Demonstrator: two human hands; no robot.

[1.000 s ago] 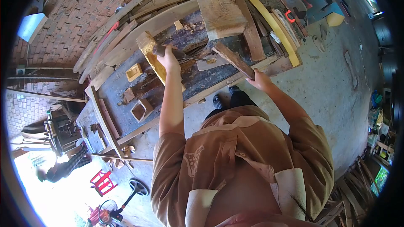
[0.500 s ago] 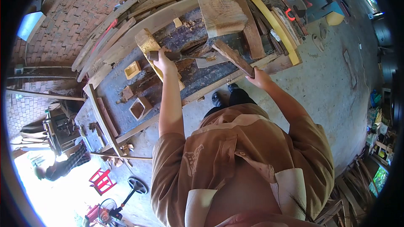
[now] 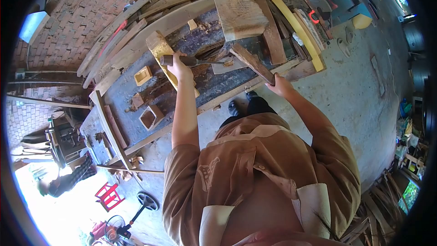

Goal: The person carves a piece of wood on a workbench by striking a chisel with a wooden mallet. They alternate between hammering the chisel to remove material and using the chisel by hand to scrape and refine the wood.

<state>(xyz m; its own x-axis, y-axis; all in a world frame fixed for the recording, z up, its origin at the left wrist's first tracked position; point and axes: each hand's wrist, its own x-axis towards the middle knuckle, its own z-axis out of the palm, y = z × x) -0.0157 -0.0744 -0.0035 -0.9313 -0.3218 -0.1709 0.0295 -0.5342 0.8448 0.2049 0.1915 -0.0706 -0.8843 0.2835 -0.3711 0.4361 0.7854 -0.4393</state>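
Observation:
My left hand (image 3: 180,69) is closed around the dark handle of a chisel (image 3: 190,61), whose thin metal shaft points right over the workbench. Below that hand, a yellowish wooden board (image 3: 159,48) lies slantwise on the bench. My right hand (image 3: 282,86) grips the near end of a wooden club (image 3: 253,63). The club's thick end reaches forward, close to the chisel's tip and a small pale flat piece (image 3: 226,66). To the left sit two hollowed wooden boxes, one pale (image 3: 143,76) and one browner (image 3: 151,117), with a small wood block (image 3: 137,100) between them.
A large wooden slab (image 3: 240,12) lies at the back of the workbench (image 3: 211,86), beside a yellow curved strip (image 3: 297,29). Long planks (image 3: 150,11) line the brick wall. Behind, a red chair (image 3: 109,196) and a fan (image 3: 148,201) stand near a person (image 3: 70,180).

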